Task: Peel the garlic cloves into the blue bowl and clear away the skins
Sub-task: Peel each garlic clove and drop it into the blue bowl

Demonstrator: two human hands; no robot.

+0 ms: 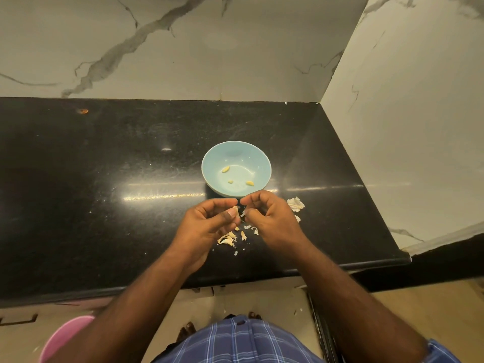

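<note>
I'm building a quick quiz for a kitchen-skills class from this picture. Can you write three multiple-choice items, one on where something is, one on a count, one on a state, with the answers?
1. Where does the blue bowl stand relative to the hands?
A. Just beyond them on the black counter
B. On the floor
C. In the left hand

2. How many peeled pieces lie in the bowl?
A. None
B. Three
C. Eight

3. What are the two hands doing?
A. Resting flat on the counter
B. Lifting the bowl
C. Both pinching one garlic clove between them

Answers:
1 A, the bowl stands on the counter past the fingertips.
2 B, three yellowish pieces show on its blue inside.
3 C, the left hand and right hand meet at the clove above the loose skins.
</note>
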